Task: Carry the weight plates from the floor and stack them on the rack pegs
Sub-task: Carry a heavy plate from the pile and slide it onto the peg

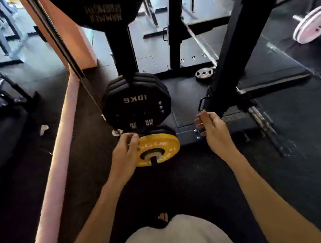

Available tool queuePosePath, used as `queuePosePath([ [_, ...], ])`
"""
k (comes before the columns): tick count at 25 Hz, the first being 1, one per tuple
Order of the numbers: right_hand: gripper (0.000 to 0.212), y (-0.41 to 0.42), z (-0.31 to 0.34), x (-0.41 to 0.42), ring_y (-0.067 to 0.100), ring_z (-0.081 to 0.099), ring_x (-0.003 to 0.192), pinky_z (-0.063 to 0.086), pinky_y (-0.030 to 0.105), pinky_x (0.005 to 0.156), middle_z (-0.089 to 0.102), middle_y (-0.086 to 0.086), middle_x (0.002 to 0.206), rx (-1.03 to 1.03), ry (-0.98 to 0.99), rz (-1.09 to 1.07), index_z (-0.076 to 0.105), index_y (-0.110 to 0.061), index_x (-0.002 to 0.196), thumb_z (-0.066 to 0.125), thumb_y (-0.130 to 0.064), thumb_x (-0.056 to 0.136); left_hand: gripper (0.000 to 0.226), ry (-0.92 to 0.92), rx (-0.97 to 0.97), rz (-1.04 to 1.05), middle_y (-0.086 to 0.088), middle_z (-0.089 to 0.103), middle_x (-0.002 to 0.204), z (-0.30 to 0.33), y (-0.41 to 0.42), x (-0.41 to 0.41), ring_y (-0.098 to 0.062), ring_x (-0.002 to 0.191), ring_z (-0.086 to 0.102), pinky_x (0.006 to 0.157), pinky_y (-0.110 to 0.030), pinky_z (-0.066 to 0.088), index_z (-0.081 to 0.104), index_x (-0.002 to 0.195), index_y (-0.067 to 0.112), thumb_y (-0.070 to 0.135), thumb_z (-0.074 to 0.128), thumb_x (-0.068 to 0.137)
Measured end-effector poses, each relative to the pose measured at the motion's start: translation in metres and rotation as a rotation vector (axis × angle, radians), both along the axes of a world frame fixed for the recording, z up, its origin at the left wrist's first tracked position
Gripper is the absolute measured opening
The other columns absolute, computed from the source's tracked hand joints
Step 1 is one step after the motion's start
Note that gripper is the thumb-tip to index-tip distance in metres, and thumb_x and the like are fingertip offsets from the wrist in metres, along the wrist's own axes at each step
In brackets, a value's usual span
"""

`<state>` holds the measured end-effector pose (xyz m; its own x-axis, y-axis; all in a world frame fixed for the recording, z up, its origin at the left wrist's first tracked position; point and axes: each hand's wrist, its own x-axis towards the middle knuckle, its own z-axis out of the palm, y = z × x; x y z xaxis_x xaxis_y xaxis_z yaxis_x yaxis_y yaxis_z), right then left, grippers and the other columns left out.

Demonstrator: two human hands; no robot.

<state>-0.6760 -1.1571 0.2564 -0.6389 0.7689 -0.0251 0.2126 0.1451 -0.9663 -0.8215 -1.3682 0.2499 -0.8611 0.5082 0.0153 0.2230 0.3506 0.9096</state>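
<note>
The small round yellow rubber weight plate (158,149) sits on a low peg of the black steel rack (122,52), its centre hole already over the peg end, so the step in hand looks like seating this plate on the rack. The left hand (125,153) has its grip on the plate's left rim, fingers curled over the edge; the right hand (212,130) hangs just right of the plate, fingers loosely curled and holding nothing. The next move probably calls for pushing the plate fully home, letting go, then fetching another from the floor. Counted: one yellow plate; behind it on the same peg, black plates whose number I cannot tell; above, a stack of about four black ten-sided plates marked 10KG (136,104); one large black plate (100,10) at the top; one small silver metal plate (204,73) lying on the far floor.
</note>
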Motion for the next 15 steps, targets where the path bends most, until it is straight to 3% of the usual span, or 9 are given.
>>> queuePosePath([
  [5,0.037,-0.030,-0.083,0.060,0.017,0.062,0.091,0.049,0.036,0.079,0.067,0.003,0.099,-0.255,-0.256,-0.155,0.059,-0.021,0.097,0.039,-0.052,0.099,0.014,-0.213,-0.317,-0.246,0.003,0.063,0.092,-0.083,-0.009,0.016,-0.021,0.088,0.064,0.077,-0.035,0.051,0.056,0.105,0.025,0.032,0.044,0.102],
  [8,0.037,-0.054,-0.124,0.105,0.016,0.060,0.083,0.047,0.031,0.071,0.065,0.005,0.096,-0.437,-0.435,-0.262,0.059,-0.017,0.095,0.040,-0.048,0.101,0.015,-0.335,-0.539,-0.402,-0.001,0.064,0.094,-0.125,-0.015,0.022,-0.019,0.087,0.064,0.085,-0.041,0.051,0.056,0.102,0.025,0.035,0.045,0.101],
  [12,0.038,-0.111,-0.173,0.180,0.019,0.059,0.078,0.047,0.032,0.066,0.064,0.007,0.094,-0.711,-0.636,-0.478,0.059,-0.014,0.098,0.040,-0.048,0.101,0.027,-0.360,-0.928,-0.712,-0.003,0.063,0.094,-0.180,-0.017,0.032,-0.016,0.079,0.061,0.074,-0.034,0.050,0.056,0.107,0.015,0.039,0.045,0.101],
  [15,0.035,-0.160,-0.192,0.233,0.022,0.062,0.079,0.051,0.034,0.067,0.066,0.009,0.094,-0.859,-0.679,-0.636,0.058,-0.012,0.099,0.043,-0.044,0.102,0.031,-0.309,-1.164,-0.919,-0.004,0.060,0.093,-0.207,-0.009,0.049,-0.016,0.074,0.059,0.063,-0.028,0.048,0.054,0.115,0.013,0.039,0.044,0.101],
])
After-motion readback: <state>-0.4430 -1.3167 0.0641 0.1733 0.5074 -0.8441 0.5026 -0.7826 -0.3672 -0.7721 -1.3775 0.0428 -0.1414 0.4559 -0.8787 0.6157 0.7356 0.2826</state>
